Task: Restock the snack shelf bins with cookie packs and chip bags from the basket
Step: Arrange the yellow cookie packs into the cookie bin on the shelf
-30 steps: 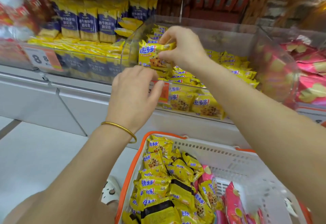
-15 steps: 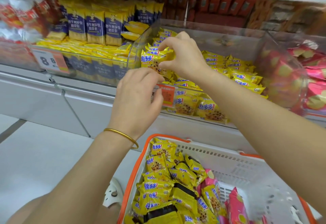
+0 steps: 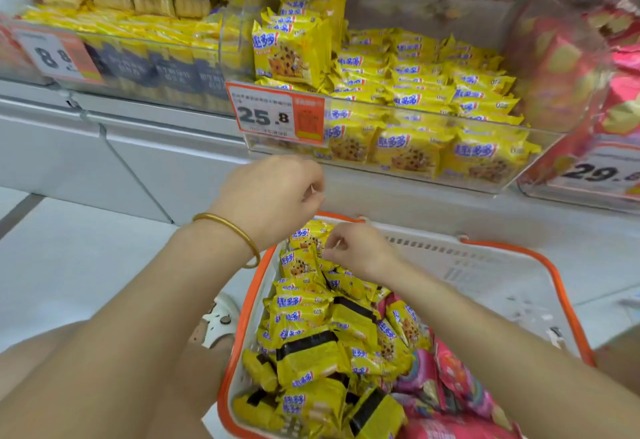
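Dropped from the clear plastic shelf bin [image 3: 415, 109] above the orange-rimmed white plastic basket [image 3: 467, 265], back toward the stock. Inside the basket now: right hand [image 3: 363, 251], fingers curled onto a yellow foil cookie pack [image 3: 301, 262], grip unclear, probably fetching the next. Just over the basket's rim: left hand [image 3: 273, 196], loosely curled, empty.

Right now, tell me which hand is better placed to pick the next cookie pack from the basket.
Right. The right hand is down in the basket, close against a yellow cookie pack atop the pile. The left hand hangs higher, near the rim, loosely curled, holding nothing.
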### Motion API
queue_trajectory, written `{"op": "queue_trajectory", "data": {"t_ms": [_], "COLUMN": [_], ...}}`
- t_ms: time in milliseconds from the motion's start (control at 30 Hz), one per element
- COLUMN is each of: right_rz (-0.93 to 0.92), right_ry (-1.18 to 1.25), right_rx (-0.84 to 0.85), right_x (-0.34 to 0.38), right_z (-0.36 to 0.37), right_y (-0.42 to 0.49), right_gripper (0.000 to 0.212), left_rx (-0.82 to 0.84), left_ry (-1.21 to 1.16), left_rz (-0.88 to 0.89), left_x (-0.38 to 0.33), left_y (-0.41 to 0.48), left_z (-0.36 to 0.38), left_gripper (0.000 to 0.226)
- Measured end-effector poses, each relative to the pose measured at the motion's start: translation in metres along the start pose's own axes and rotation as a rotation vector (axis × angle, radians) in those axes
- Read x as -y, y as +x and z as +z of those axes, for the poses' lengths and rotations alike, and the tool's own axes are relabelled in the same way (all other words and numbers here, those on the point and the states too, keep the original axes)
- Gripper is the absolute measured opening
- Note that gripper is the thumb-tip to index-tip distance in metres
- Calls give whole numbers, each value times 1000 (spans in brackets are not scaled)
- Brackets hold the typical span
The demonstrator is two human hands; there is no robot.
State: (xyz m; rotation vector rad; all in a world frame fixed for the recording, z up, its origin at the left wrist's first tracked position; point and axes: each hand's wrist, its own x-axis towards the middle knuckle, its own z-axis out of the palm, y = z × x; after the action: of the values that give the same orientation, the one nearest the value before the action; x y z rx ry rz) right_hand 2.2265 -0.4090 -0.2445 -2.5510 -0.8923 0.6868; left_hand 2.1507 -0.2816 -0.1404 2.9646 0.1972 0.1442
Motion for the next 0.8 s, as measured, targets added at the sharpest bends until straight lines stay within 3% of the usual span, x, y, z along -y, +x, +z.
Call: {"op": "queue_trajectory", "data": {"t_ms": [133,233,267,433,533,600,667,800], "right_rz": [165,180,171,-2,-79,-93,-90,-153], "right_ry": [11,-11,19,146,235,422,659,840], "right_rx": [59,44,19,-167,-183,-148,-94,-55], "right_x": [-3,-2,-6,-23,-28,-25,-16,9], "right_z": [54,70,70,35,-4,-27,-50,-96], "right_y": [34,42,42,23,-7,-27,-45,-69], "right_gripper": [46,28,22,40,31,17,10,21], "left_rx": [53,96,112,204,332,409,418,213], "left_ry": [-8,-8,-9,28,13,-99,-253,-604], "left_rz": [-37,-51,-56,-55,-31,-45,-57,-21], "left_x": [0,2,2,8,8,5,3,2], "left_y": [8,12,13,16,18,18,18,14], "left_z": [1,1,0,5,9,8,2,-21], "left_gripper": [18,18,18,22,36,46,41,19]}}
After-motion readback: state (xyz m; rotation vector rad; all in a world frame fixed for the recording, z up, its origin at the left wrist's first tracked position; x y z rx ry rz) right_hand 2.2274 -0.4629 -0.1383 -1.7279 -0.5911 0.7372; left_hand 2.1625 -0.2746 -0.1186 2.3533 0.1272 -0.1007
